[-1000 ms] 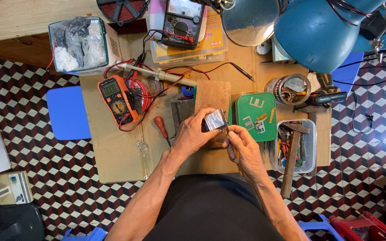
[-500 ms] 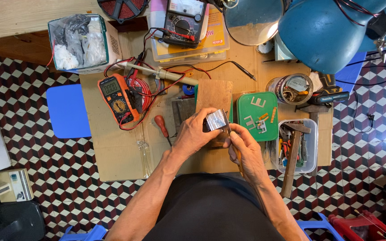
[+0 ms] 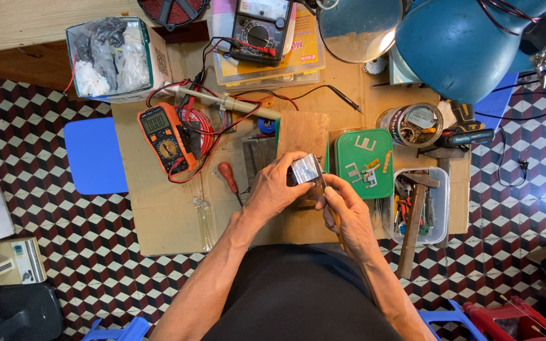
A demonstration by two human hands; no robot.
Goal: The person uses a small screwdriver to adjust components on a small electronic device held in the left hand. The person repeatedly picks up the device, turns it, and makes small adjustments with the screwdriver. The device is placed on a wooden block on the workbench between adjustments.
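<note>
Unmoved: metal block (image 3: 305, 169) between both hands, left hand (image 3: 277, 189) gripping.

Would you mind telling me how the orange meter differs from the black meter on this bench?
The orange multimeter lies on the cardboard to the left of the hands, tilted, with a small digital display; the black multimeter sits at the far edge on a clear plastic case, with a wide dial face. The orange one is nearer the left hand. Both have a round selector knob and red leads nearby.

Electronics repair workshop, multimeters (image 3: 167, 137), soldering iron (image 3: 229, 102), hammer (image 3: 414, 221)
</note>
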